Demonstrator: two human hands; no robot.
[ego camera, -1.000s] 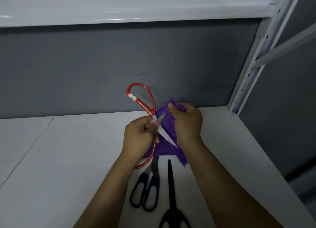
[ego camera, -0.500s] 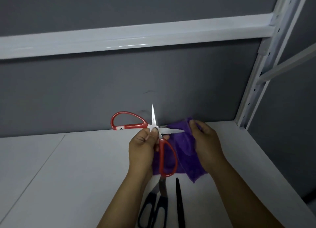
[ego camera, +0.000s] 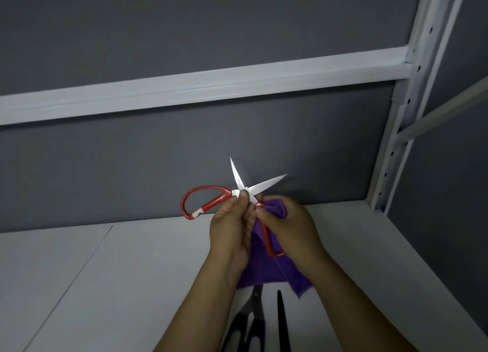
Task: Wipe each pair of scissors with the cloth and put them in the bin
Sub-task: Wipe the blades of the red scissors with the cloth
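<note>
Red scissors (ego camera: 264, 185) are held up in the air above the white shelf (ego camera: 105, 285), over its middle and toward the back edge. They are wide open. One red handle loop sticks out to the left, with a white tape band and a black mark on it. The other loop hangs down between the two hands. Both blades are bare, one pointing up and one up and to the right.

The left hand (ego camera: 232, 227) has its fingers curled and pinches the scissors at the pivot, thumb on the joint.

The purple cloth (ego camera: 266, 270) is bunched at the top, just under the pivot. It drapes down behind the hanging handle loop, with its loose corner dangling above the shelf.

The right hand (ego camera: 290, 230) has its fingers curled and grips the bunched cloth against the upper part of that handle, touching the left hand's fingertips.

Below the cloth, near the front edge of the shelf, lie black-handled scissors (ego camera: 255, 304), shut, with blades pointing toward the back. Just right of them lies a second pair, long black scissors (ego camera: 282, 320), partly cut off by the frame.

A white rack post (ego camera: 404, 114) stands at the back right corner, against a grey wall.
</note>
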